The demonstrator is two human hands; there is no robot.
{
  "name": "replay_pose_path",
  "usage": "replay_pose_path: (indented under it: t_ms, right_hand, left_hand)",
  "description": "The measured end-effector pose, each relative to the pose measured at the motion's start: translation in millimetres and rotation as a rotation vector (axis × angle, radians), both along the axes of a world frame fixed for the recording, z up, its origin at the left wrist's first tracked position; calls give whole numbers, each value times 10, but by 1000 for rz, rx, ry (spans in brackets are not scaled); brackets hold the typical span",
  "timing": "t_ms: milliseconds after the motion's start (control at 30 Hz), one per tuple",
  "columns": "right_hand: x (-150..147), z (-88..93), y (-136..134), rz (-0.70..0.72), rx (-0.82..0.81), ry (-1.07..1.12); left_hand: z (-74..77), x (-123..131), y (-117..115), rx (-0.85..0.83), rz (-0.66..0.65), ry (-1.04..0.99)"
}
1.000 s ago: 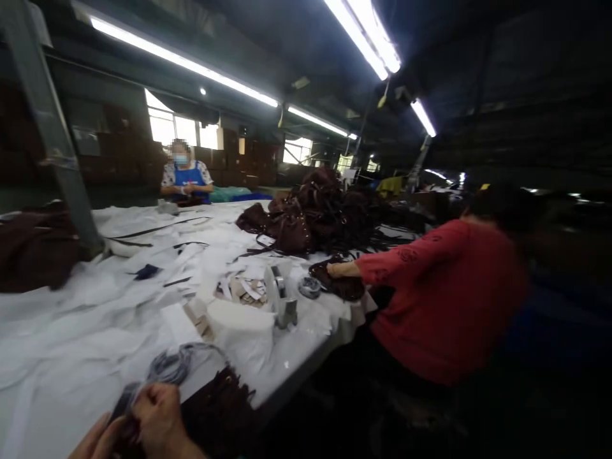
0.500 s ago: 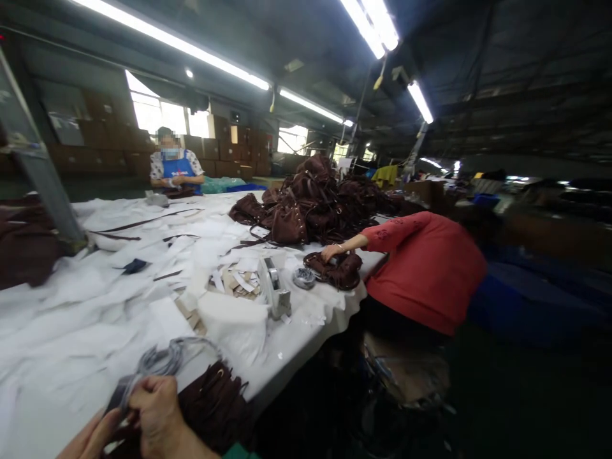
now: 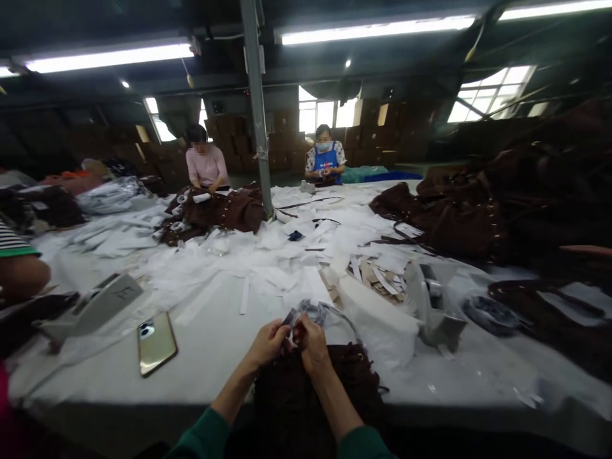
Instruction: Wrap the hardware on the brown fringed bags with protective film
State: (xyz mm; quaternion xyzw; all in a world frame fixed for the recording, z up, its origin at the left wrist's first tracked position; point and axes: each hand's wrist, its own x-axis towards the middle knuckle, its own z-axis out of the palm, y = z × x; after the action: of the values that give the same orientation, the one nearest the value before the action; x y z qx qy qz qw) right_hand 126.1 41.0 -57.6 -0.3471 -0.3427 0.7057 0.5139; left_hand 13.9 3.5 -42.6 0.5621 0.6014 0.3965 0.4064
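The left hand (image 3: 266,343) pinched a thin, flat grey piece (image 3: 290,317) between thumb and fingers. The right hand (image 3: 313,344) curled its fingers in close against it; whether they gripped the piece could not be made out. Both forearms, bare below green sleeves (image 3: 203,433), slanted forward and inward from the near edge, the wrists raised and the two hands almost touching over the dark brown bag (image 3: 344,366). That bag lay at the near edge of the desk (image 3: 201,357), soft and matt, its right side gathered into ruffles with small gold-coloured rings. Just beyond the hands sat a loose, glossy grey coil (image 3: 313,310), a strand of it bending away to the right.

To the left, a smooth, pale-gold phone (image 3: 157,344) with rounded corners lay flat, near an angular grey dispenser (image 3: 108,303). To the right stood another dispenser (image 3: 433,309), with a rounded top, beside flat tan and white scraps (image 3: 382,280). Thin white sheets (image 3: 268,255), crumpled and overlapping, covered much of the desk farther off. Slouching brown bags with metal studs made a big heap (image 3: 444,220) at the far right, and a lower pile (image 3: 239,210) lay on the left by a straight grey post (image 3: 257,108). Two people, one in pink (image 3: 208,167), one in a blue apron (image 3: 326,164), were at the far side.
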Motion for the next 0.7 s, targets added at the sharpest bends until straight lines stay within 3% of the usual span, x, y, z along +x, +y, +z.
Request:
replay_pose_path:
  t_ms: [233, 500, 700]
  right_hand:
    - [-9, -53, 61, 30, -56, 31]
    - [14, -84, 130, -27, -91, 71]
    - [24, -101, 146, -55, -85, 33]
  left_hand:
    - [51, 31, -33, 56, 34, 199]
    - [163, 37, 115, -72, -66, 189]
    - [71, 100, 169, -60, 15, 150]
